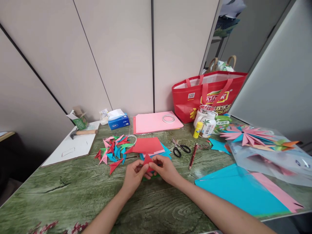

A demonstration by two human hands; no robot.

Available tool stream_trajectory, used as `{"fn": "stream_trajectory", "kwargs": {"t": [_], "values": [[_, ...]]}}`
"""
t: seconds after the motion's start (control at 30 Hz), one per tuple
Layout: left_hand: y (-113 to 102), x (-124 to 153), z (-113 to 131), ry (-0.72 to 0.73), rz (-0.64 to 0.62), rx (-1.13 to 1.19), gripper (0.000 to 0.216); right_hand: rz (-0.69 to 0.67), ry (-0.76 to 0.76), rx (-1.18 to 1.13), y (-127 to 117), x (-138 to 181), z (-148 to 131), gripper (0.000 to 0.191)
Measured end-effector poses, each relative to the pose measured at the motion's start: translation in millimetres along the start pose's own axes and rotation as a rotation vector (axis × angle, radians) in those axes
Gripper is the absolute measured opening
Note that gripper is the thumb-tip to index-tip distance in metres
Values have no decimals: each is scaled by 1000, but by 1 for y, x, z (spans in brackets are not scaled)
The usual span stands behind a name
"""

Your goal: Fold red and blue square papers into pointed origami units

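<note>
Between my two hands, near the middle of the table, is a small folded piece of red paper (pixel 147 160) with its point upward. My left hand (pixel 135 171) pinches its left side, and my right hand (pixel 163 165) grips the right side. Just behind them lies a stack of coloured paper, with a red sheet (pixel 147 145) on top and blue showing beneath. Some green paper shows under my fingers. Left of my hands is a loose pile of folded paper pieces (pixel 113 150) in red, pink, blue and green.
Scissors (pixel 179 149), a red pen (pixel 193 156) and a glue stick (pixel 198 130) lie or stand to the right. Blue sheets (pixel 240 190) and a paper flower (pixel 243 134) are farther right. Behind are pink sheets (pixel 151 122), a tissue pack (pixel 119 122) and a red bag (pixel 185 104). A hammer (pixel 84 132) rests left.
</note>
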State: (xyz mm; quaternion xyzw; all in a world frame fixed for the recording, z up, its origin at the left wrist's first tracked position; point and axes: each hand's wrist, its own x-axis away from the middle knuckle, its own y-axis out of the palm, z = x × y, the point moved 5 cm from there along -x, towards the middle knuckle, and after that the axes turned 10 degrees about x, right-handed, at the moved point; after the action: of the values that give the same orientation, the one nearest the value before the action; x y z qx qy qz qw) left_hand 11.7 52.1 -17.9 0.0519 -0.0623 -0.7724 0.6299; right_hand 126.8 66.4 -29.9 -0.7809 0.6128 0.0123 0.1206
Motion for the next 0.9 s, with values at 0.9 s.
{"fn": "stream_trajectory", "kwargs": {"t": [0.9], "values": [[0,-1,-2,-169,-36,181,32,-25,-35,94,-8,-3,1,13]]}}
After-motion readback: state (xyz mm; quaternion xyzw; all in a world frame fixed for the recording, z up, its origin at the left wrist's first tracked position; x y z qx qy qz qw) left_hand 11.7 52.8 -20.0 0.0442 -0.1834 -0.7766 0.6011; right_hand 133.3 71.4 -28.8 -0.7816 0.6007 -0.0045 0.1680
